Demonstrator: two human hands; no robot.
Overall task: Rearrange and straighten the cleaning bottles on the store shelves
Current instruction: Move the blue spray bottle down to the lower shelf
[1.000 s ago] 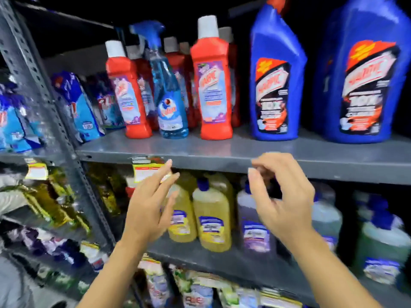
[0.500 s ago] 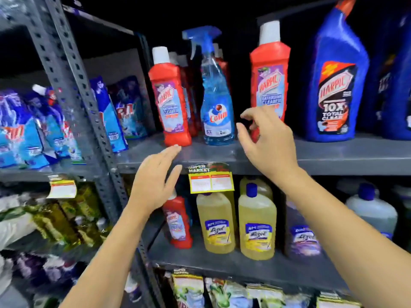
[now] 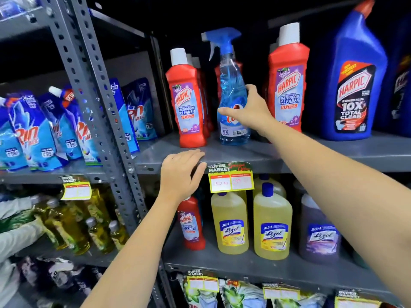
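Around spray bottle (image 3: 232, 94): right hand (image 3: 251, 110) (curled)

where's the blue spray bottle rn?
In the head view, the clear blue trigger-spray bottle stands on the upper grey metal shelf, between two red white-capped Harpic bottles, with the right hand wrapped on it.

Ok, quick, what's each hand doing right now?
Left hand: open, flat on the shelf edge, holding nothing.
Right hand: closed around the spray bottle.
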